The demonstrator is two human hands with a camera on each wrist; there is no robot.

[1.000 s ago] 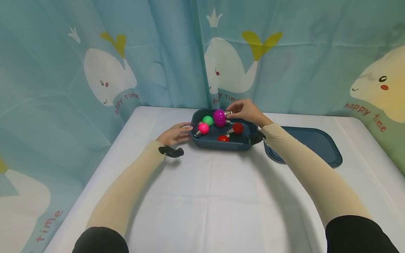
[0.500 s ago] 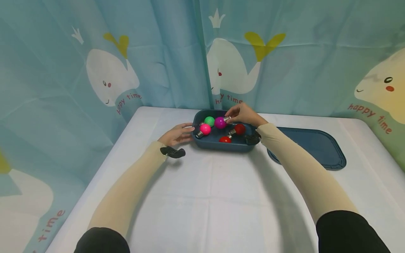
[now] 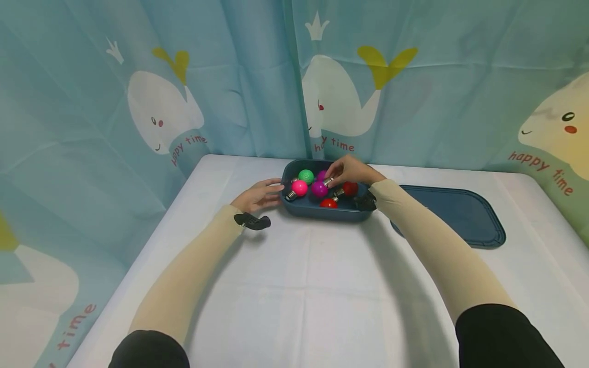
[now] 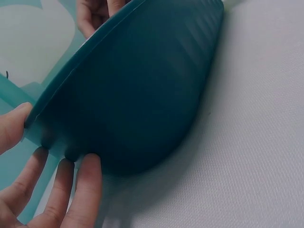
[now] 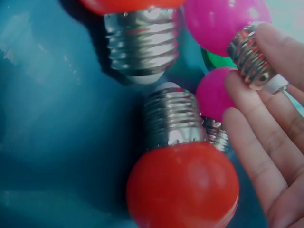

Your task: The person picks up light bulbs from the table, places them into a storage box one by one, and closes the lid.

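Observation:
A purple light bulb (image 3: 319, 189) is pinched at its metal screw base by my right hand (image 3: 352, 171), inside the dark blue plastic box (image 3: 322, 215). In the right wrist view its round globe (image 5: 223, 21) hangs over a second purple bulb (image 5: 213, 92), which lies in the box. Two red bulbs (image 3: 350, 188) (image 3: 329, 203) lie in its right half and front. A green bulb (image 3: 306, 177) and a pink bulb (image 3: 299, 187) are at the left. My left hand (image 3: 258, 196) touches the box's left end, its fingers (image 4: 57, 194) against the outer wall.
To the right on the white table (image 3: 303, 306) lies a flat dark blue lid (image 3: 460, 214), partly behind my right forearm. A blue curtain (image 3: 248, 102) with whale prints hangs behind the table and along its left side.
My right hand has brought the held purple bulb down and toward me, from the back of the box to its middle. The other purple bulb now shows behind it. My left hand stays put.

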